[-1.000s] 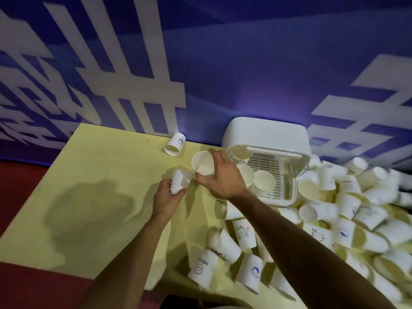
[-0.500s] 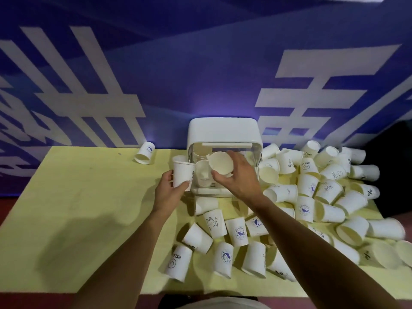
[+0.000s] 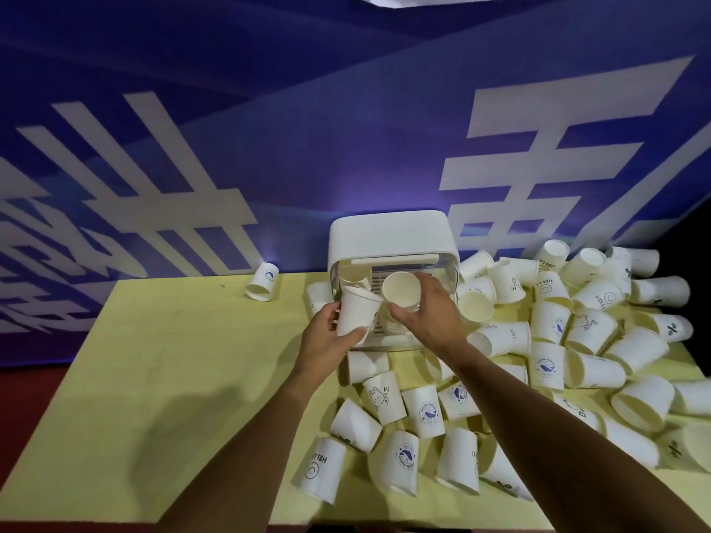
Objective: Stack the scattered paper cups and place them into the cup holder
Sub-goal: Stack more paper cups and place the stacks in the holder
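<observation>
Left hand: fingers curled round a cup, tilted, just in front of the holder.
Right hand: grips a second cup, mouth toward the camera.
Change: the cups, apart half a second ago, now meet at the rims.
Meaning: nesting looks next.
Loose cups: most lie unstacked on the table.

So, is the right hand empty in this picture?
No, the right hand grips a paper cup, its open mouth turned to the camera, just in front of the cup holder.
</observation>
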Available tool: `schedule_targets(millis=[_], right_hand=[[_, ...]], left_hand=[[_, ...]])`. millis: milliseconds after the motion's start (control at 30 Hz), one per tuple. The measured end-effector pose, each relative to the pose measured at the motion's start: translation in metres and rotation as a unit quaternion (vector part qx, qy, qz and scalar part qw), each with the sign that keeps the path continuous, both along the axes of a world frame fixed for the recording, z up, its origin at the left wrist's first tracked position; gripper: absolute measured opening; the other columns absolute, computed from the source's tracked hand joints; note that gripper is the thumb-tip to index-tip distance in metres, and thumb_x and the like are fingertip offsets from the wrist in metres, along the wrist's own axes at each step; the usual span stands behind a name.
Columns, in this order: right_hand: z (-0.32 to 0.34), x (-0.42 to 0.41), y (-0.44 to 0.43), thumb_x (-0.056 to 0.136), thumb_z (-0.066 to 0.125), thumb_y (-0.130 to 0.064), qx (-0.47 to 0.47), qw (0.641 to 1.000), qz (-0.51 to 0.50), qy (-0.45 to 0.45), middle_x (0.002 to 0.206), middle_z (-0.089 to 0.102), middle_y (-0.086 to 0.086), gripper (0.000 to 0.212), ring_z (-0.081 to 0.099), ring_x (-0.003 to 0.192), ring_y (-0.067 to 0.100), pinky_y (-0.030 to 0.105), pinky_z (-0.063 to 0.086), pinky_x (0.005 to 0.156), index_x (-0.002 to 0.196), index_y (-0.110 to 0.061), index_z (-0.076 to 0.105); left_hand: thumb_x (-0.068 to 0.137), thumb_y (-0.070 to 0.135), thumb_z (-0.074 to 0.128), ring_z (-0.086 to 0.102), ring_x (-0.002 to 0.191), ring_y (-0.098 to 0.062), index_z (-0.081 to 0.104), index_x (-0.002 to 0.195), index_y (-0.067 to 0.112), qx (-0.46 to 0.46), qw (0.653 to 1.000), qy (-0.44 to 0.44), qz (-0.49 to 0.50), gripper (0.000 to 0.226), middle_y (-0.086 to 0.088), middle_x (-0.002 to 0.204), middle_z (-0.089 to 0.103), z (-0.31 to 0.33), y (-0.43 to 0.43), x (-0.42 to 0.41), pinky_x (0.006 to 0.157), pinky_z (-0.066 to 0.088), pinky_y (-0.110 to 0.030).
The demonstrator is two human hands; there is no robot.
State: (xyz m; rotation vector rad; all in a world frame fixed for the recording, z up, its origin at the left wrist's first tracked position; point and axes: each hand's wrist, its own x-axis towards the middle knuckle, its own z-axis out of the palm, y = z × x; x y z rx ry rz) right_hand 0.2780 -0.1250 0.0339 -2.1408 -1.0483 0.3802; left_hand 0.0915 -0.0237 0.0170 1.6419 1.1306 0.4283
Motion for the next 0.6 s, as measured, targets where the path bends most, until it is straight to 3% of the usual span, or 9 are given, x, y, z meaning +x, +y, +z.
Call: schedule_targets(millis=[267,333,400,500,600], right_hand=[[-0.024,0.0,0.01,0.076,0.067,-0.063,-0.065,0.998,0.026,-0.004,0.128,0.062,0.005,0.076,0.058,0.114,0.024,0.038,0.051,0.093,0.134,-0.017,0.049],[-0.028,0.0,0.01,0.079,0.067,-0.059,-0.079,0.996,0.025,-0.022,0.134,0.059,0.008,0.078,0.055,0.121,0.027,0.04,0.048,0.099,0.139,-0.012,0.047],[-0.029,-0.002,0.007,0.085,0.066,-0.049,-0.045,0.998,0.014,-0.032,0.134,0.058,0.008,0.067,0.053,0.123,0.026,0.04,0.046,0.101,0.138,-0.011,0.05],[-0.021,-0.006,0.0,0.09,0.062,-0.042,0.025,0.999,-0.015,-0.013,0.116,0.065,0.0,0.043,0.06,0.109,0.018,0.035,0.051,0.09,0.123,-0.015,0.061],[-0.012,-0.012,-0.007,0.088,0.064,-0.052,0.021,0.998,0.016,0.054,0.1,0.069,-0.009,0.044,0.063,0.092,0.005,0.03,0.055,0.082,0.117,-0.019,0.066]], left_hand=[[0.078,0.036,0.081,0.062,0.1,-0.005,0.053,0.132,0.029,0.003,0.999,0.034,-0.015,0.061,0.009,0.118,0.063,0.002,0.0,-0.01,0.081,0.051,-0.022],[0.08,0.034,0.081,0.062,0.097,0.0,0.053,0.129,0.03,-0.006,0.999,0.034,-0.014,0.057,0.012,0.114,0.063,0.003,-0.001,-0.014,0.077,0.049,-0.019],[0.08,0.034,0.08,0.062,0.095,0.002,0.055,0.125,0.032,-0.011,0.999,0.034,-0.015,0.052,0.016,0.11,0.063,0.001,-0.001,-0.017,0.075,0.05,-0.018],[0.078,0.038,0.082,0.065,0.094,-0.001,0.058,0.116,0.035,-0.009,0.999,0.041,-0.024,0.045,0.014,0.109,0.067,-0.008,-0.005,-0.021,0.08,0.054,-0.023],[0.072,0.044,0.084,0.066,0.092,-0.002,0.061,0.115,0.036,-0.015,0.998,0.041,-0.034,0.049,0.014,0.107,0.069,-0.019,-0.013,-0.02,0.084,0.058,-0.031]])
